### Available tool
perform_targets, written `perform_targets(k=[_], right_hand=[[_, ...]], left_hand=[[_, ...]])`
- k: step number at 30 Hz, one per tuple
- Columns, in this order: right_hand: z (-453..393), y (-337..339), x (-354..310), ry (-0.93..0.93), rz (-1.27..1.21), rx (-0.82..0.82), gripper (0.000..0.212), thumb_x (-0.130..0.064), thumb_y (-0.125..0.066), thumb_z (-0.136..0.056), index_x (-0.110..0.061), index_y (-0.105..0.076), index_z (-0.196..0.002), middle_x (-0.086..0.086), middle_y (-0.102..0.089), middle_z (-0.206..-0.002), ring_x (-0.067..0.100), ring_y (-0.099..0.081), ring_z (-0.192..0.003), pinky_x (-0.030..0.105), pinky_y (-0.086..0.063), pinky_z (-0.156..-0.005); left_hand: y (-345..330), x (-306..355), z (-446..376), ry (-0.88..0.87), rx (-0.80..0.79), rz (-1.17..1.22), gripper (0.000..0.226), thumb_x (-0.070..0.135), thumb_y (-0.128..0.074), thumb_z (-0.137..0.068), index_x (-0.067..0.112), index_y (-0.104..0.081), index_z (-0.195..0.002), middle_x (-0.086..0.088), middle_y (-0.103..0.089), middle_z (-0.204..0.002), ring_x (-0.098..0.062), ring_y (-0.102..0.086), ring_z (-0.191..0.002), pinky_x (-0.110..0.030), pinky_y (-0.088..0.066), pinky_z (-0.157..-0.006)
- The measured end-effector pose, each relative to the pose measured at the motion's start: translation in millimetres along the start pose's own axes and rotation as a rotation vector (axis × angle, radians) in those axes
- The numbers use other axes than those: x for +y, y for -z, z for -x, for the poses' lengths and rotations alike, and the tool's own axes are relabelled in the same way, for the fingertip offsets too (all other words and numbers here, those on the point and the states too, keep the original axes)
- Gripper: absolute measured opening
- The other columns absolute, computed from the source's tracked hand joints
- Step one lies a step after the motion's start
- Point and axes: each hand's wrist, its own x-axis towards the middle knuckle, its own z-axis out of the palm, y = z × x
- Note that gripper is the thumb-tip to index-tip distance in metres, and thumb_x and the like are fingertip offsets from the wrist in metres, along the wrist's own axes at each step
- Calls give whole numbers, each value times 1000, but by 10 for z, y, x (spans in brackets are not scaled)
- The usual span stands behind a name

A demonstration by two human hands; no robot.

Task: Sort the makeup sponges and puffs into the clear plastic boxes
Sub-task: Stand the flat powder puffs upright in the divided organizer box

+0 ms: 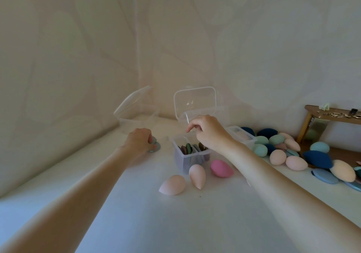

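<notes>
A small clear box [180,159] with a divider stands in the middle of the white surface, its lid [195,101] up, with flat round puffs [188,148] on edge inside. My right hand [207,131] hovers over this box with fingers curled and nothing visibly in them. My left hand [139,140] rests on the surface to the left, fingers closed on a stack of teal flat puffs [155,146]. Two pale pink teardrop sponges [172,184] [197,175] and a darker pink one [220,168] lie in front of the box.
A larger clear box [136,119] with a raised lid sits in the back left corner. Another clear box [242,135] lies behind my right wrist. A heap of pink, green and blue sponges and puffs [283,151] fills the right side. A wooden stool [332,115] stands at far right.
</notes>
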Motion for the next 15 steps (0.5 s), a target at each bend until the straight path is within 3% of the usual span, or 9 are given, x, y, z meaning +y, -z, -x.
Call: perform_targets(k=[2,4,7,9,15], right_hand=[[15,19,-11,-18,-28,23,41,9,-34,-89,-6,-70,-101,1,-53,-97,5,-46,-70,24,-36,-74],[25,21,-18,-32,-49,50,41,9,-34,-89,-7,-70,-100,4,-57,-99,17,-53,-87,28,-42,-79],[53,35,-9,-53,-51,57,44,13,-33,-84,-5,-70,-102,-9,-48,-77,18,-48,-91,28,-43,-82],[78,65,16,-63,-32,54,48,15,-32,-81,-6,-70,-103,-13,-42,-73,16,-48,-92,24,-39,-81],[119,92,48,-118,-75,58,47,13,-31,-83,-7,-69,-101,9,-60,-114,16,-51,-99,21,-36,-81]], left_hand=[[17,-38,-10,19,-11,10,19,25,-66,-82,14,-51,-87,-11,-62,-112,-28,-56,-107,-31,-40,-80],[2,-54,-5,31,-1,-49,18,23,-63,-84,10,-58,-96,-12,-61,-115,-29,-56,-109,-32,-42,-84],[-44,-19,-9,65,37,-120,22,14,-52,-90,3,-60,-107,-17,-61,-118,-33,-57,-110,-34,-45,-88],[-61,30,-19,68,50,-177,25,10,-45,-93,2,-59,-113,-18,-59,-121,-35,-56,-114,-35,-46,-91],[-52,51,-10,35,68,-293,26,14,-41,-95,4,-55,-116,-15,-58,-121,-33,-55,-114,-36,-45,-89]])
